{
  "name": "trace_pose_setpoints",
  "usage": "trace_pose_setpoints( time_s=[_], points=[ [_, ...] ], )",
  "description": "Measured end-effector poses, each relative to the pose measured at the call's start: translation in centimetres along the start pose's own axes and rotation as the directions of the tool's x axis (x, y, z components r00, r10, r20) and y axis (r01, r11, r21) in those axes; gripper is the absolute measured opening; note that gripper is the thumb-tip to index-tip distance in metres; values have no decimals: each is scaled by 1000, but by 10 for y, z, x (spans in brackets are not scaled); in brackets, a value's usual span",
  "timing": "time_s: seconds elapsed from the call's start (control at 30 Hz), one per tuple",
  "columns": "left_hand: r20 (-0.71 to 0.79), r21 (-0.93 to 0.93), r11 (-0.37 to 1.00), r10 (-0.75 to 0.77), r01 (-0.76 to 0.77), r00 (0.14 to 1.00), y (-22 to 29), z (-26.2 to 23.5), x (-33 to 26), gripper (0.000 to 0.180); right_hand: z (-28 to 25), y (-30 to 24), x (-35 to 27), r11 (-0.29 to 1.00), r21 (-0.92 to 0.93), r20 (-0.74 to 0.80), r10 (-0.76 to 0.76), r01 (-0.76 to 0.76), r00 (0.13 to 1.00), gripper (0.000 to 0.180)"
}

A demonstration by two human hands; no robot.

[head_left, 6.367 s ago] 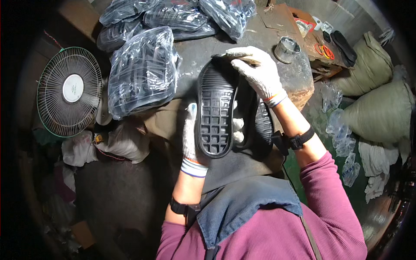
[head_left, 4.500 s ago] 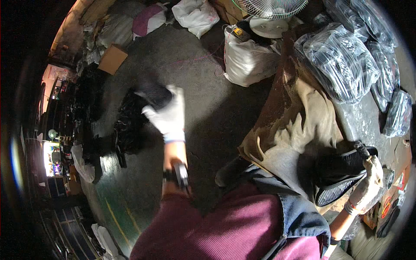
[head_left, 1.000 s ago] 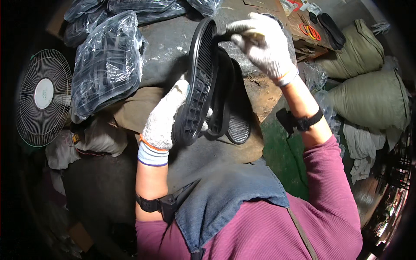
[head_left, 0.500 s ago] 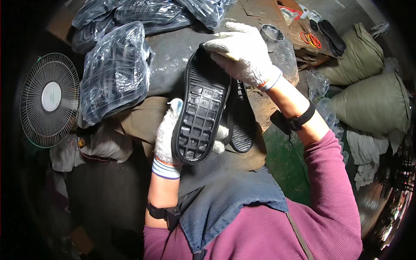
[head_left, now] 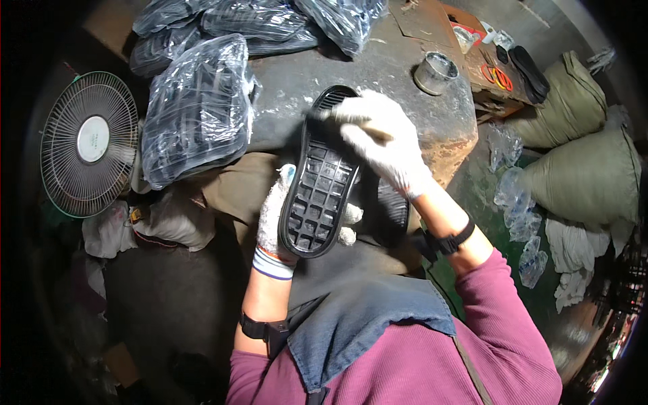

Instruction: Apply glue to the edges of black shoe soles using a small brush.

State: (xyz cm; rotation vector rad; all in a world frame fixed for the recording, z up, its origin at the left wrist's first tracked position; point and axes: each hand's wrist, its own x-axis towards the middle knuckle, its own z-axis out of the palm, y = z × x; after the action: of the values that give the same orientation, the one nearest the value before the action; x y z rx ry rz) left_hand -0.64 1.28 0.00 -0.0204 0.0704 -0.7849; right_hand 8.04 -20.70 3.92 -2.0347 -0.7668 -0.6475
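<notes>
Left hand [head_left: 275, 212], knit glove, clamped on black sole [head_left: 317, 196]: thumb along left edge, fingertips poking out past right edge. Sole held up over the lap, tilted, gridded face toward camera, ribbed toe end pointing at tabletop [head_left: 290, 88]. Right hand [head_left: 386, 142], same glove type, across sole's upper part; fingers bent round a small tool [head_left: 379, 131], mostly hidden, tan bit showing between thumb and fingers; blurred, exact kind can't be told, contact with sole can't be told either. Second sole [head_left: 393, 206], black, ribbed, lower right of the held one, near right wrist, partly hidden, in shadow. Brown cloth [head_left: 236, 185] spread under the work, denim apron [head_left: 371, 324] below it. Black straps on both forearms

Tabletop: grey, worn, stained; clear bag of black items [head_left: 199, 111] at left, more such bags [head_left: 260, 23] piled behind it, metal can [head_left: 435, 73] near right edge. Right of that, a side stand with orange loop handles [head_left: 497, 77] and long black pad [head_left: 528, 74]. Far left: fan [head_left: 92, 138], white sacks [head_left: 174, 226] below it. Far right: two olive sacks [head_left: 584, 175], crumpled clear plastic [head_left: 516, 202] on green floor, white cloth [head_left: 574, 260] just beside
</notes>
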Motion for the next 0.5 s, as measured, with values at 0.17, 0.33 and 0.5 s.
trace_pose_setpoints(
  time_s=[0.17, 0.33, 0.5],
  points=[
    [11, 38, 998, 44, -44, 999, 6, -3, -3, 79, -20, 16, 9, 902, 297, -11, 332, -314, 943, 17],
    [15, -41, 996, -73, 74, 997, 0, 6, 7, 79, -5, 26, 10, 736, 496, 127, 464, -461, 877, 20],
    [159, -823, 554, 9, 127, 987, -11, -3, 10, 81, 1, -24, -13, 914, 289, 143, 254, -286, 956, 20]
  ],
)
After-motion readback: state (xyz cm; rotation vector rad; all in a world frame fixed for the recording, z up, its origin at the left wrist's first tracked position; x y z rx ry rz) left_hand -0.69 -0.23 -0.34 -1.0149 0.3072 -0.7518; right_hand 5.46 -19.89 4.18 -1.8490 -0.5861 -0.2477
